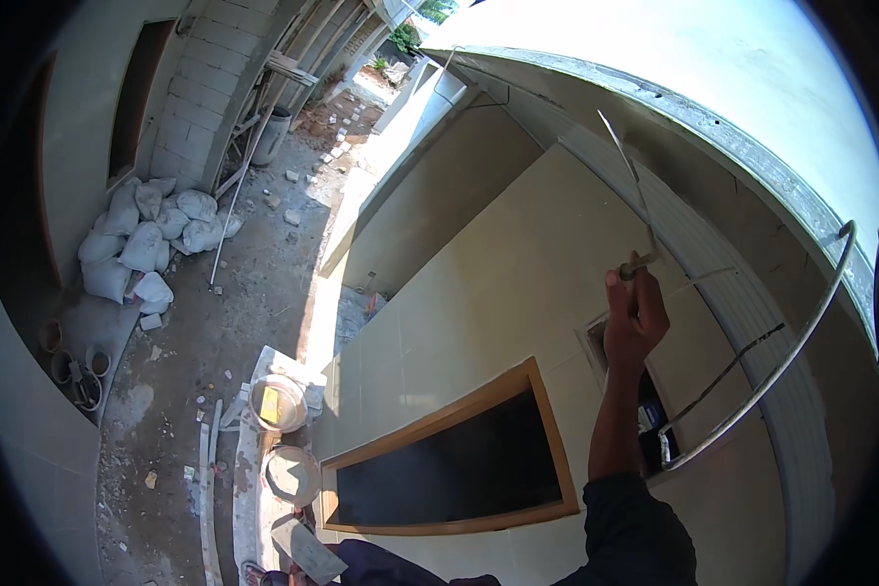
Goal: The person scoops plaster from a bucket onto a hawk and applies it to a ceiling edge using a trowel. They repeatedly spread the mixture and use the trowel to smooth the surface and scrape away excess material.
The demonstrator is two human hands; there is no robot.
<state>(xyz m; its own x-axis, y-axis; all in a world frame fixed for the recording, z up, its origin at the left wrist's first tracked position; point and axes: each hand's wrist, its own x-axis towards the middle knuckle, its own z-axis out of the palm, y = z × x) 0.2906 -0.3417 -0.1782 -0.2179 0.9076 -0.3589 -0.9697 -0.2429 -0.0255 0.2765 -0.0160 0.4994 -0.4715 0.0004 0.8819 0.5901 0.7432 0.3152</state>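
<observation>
My right hand (637, 317) is raised in front of the upper wall, its fingers wrapped round the handle of a trowel (637, 181). The trowel's thin blade shows nearly edge-on and points up and left, just below the ceiling edge. Low in the view, my left hand (299, 578) is mostly hidden under a flat grey rectangular plastering board (308, 552), which it appears to hold. Beside the board stands a bucket (313, 476) with pale grey material in it. A second bucket (257, 415), behind it, holds a yellow block (271, 404).
Below me are a wood-framed dark opening (547, 439) and a smaller wall opening (650, 391). A bent pipe (791, 366) curves out at the right. The buckets stand on a narrow plank (247, 518). White sacks (142, 244) and rubble lie on the ground at left.
</observation>
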